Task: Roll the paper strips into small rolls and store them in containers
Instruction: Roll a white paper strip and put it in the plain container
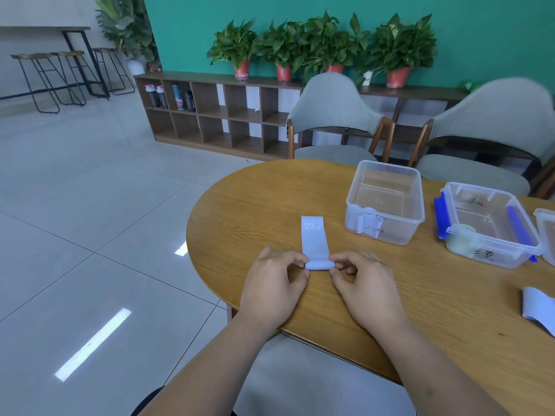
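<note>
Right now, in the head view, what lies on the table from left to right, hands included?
left hand → paper strip, its near end rolled and pinched by both hands → right hand → clear container, open → container with blue clips → loose strip at the right edge.

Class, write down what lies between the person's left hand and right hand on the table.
In the head view, the rolled end of the pale blue paper strip lies between the left hand and right hand; each pinches one end.
</note>
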Demonstrator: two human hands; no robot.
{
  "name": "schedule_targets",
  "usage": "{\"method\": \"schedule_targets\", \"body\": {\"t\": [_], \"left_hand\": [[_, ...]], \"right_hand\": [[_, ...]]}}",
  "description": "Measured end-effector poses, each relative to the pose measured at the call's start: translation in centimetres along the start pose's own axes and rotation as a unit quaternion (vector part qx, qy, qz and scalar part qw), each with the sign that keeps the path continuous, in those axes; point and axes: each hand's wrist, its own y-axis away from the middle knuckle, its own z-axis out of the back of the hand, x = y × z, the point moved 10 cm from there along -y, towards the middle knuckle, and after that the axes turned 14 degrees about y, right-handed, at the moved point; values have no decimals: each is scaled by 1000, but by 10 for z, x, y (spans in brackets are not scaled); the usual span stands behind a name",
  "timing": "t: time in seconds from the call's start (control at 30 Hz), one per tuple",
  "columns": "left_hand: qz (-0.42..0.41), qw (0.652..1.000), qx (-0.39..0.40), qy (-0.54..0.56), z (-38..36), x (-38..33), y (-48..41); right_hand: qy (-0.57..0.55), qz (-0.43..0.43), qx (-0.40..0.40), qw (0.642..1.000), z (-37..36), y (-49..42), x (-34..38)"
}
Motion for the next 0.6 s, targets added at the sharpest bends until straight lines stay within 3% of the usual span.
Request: {"method": "schedule_targets", "body": {"t": [0.6], "left_hand": [[-4,1000,9,18,-2,0,1]], "right_hand": [[-3,-24,-9,1000,3,-1,-3]]}}
